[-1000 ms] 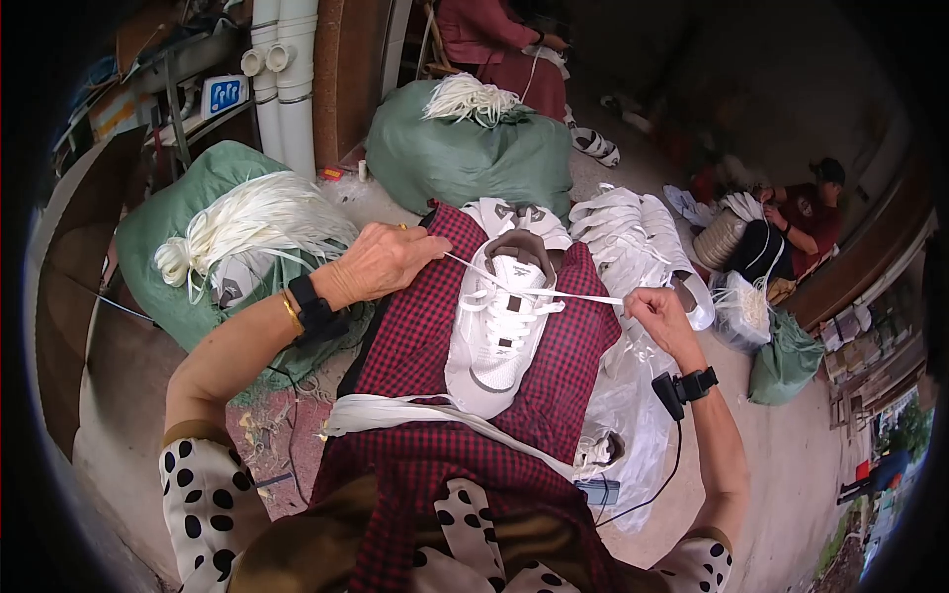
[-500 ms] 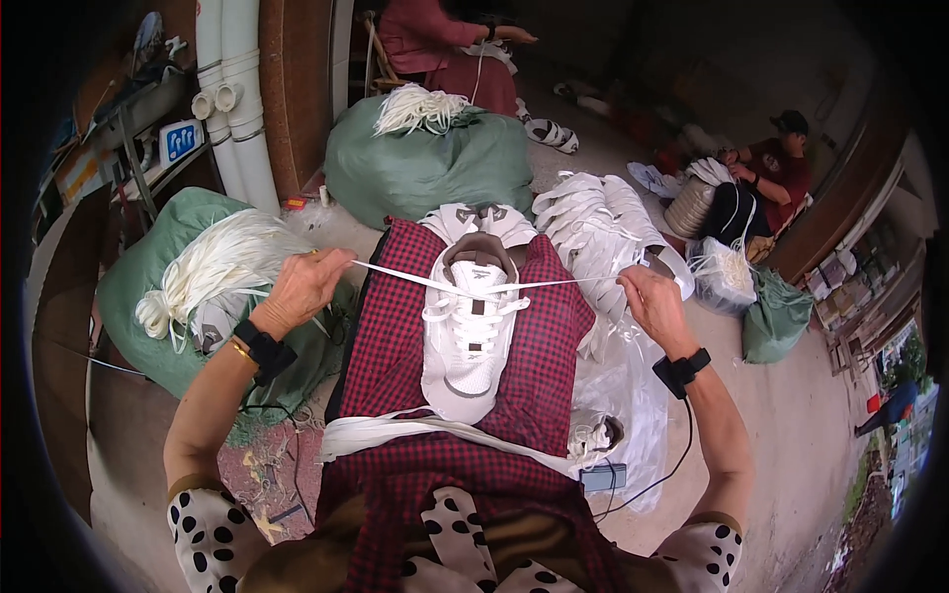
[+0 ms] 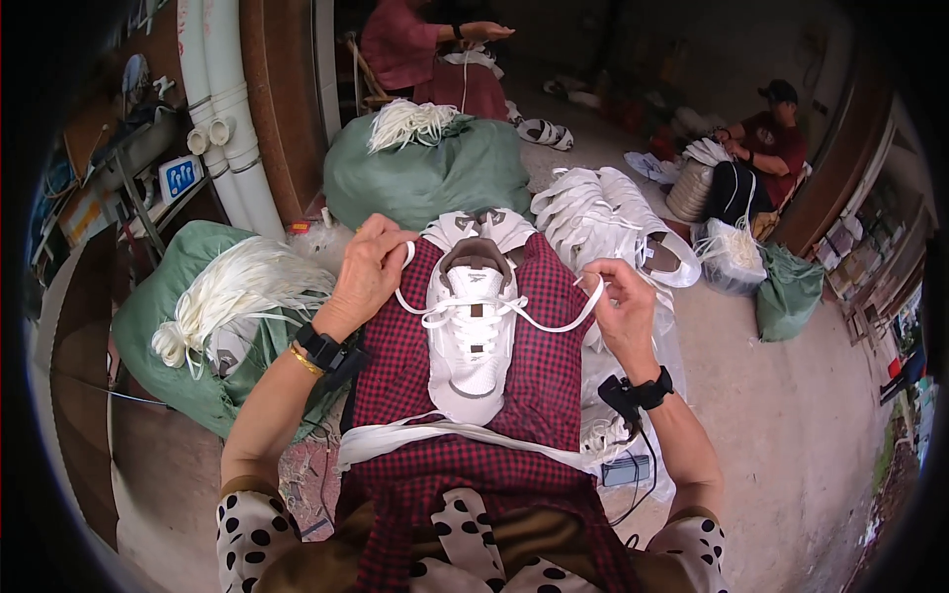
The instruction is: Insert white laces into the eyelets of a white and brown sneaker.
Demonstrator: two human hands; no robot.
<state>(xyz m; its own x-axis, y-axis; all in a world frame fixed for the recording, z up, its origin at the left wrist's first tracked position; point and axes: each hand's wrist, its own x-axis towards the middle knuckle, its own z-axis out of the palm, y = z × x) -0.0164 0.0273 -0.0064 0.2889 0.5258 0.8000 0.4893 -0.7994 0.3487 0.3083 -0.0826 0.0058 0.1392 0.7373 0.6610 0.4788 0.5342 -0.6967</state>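
A white sneaker (image 3: 471, 378) with a brown lining rests on the red-and-black checked cloth over my lap, toe toward me. Its white shoelace (image 3: 554, 328) crosses over the tongue and runs out slack to either side. At the shoe's upper left, my left hand (image 3: 371, 269) pinches one end of the lace. My right hand (image 3: 625, 301), right of the shoe, has the other end between thumb and fingers, where the lace bends in a loop. Just beyond the sneaker's heel lie more white shoes (image 3: 509, 225).
Green sacks (image 3: 425, 178) stand ahead and at left, topped with bundles of white laces (image 3: 232, 282). A stack of white sneakers (image 3: 593, 212) lies to the right. Two people sit farther back, one in dark red (image 3: 776, 138). White pipes (image 3: 232, 119) rise at the left.
The lace was pulled taut across the shoe and now hangs slack in curves. Both hands have come inward, and the left has risen slightly.
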